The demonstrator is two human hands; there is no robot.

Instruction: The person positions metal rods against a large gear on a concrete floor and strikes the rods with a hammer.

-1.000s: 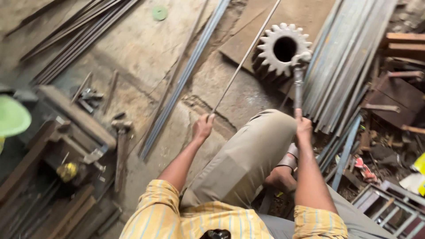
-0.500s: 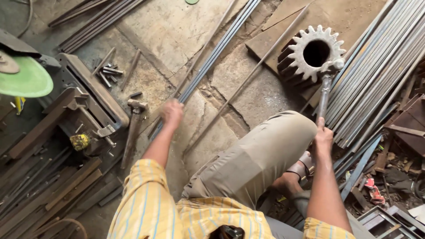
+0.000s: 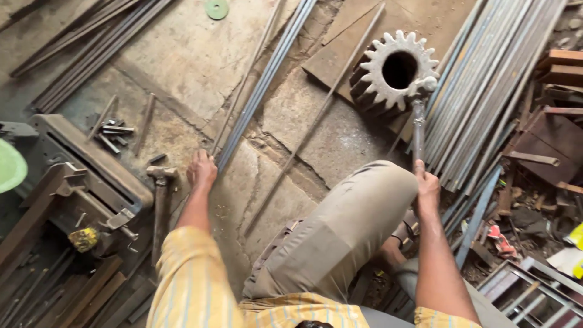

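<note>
The left hand (image 3: 201, 171) grips thin rods (image 3: 261, 91) running toward one o'clock; the right hand (image 3: 427, 189) clasps a hammer (image 3: 418, 121) whose head, at twelve o'clock, touches the gear (image 3: 395, 70).

Gear (image 3: 398, 73) on slab (image 3: 340, 45), right of rods (image 3: 267, 85); hammer (image 3: 161, 200) left.

yellow striped sleeve (image 3: 182, 273), green disc (image 3: 216, 8)

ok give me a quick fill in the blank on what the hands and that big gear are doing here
1. The right hand grips the handle of a ____, its head resting on the gear.
2. The toothed gear has a round ____ through its middle.
3. The left hand reaches down to thin metal ____ lying on the concrete floor.

Missing words: hammer; hole; rods
</note>
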